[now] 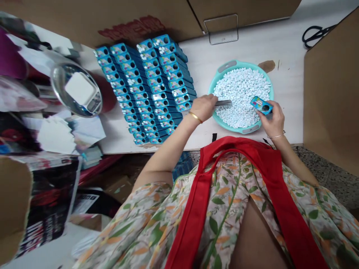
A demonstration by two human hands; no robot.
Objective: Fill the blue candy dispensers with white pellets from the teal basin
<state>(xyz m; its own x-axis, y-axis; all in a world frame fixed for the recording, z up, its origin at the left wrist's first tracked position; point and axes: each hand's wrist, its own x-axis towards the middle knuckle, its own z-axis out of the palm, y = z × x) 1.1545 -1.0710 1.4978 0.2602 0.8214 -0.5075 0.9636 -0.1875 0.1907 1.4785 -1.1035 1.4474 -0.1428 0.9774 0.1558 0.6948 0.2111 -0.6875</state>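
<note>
My left hand, with a gold bangle at the wrist, is closed around a narrow metal scoop. The scoop's end lies over small white tablets that fill a turquoise basin. Between the fingers of my right hand is a small blue box with a printed label and a dark round hole. It is held over the basin's right side. Left of the basin stand several columns of similar blue boxes, their holed ends facing up; white tablets show on some of them.
Cardboard borders the white table at the back, and a cardboard box stands right. Black scissors and a wire frame lie behind the basin. At left, a steel bowl holds a white scale.
</note>
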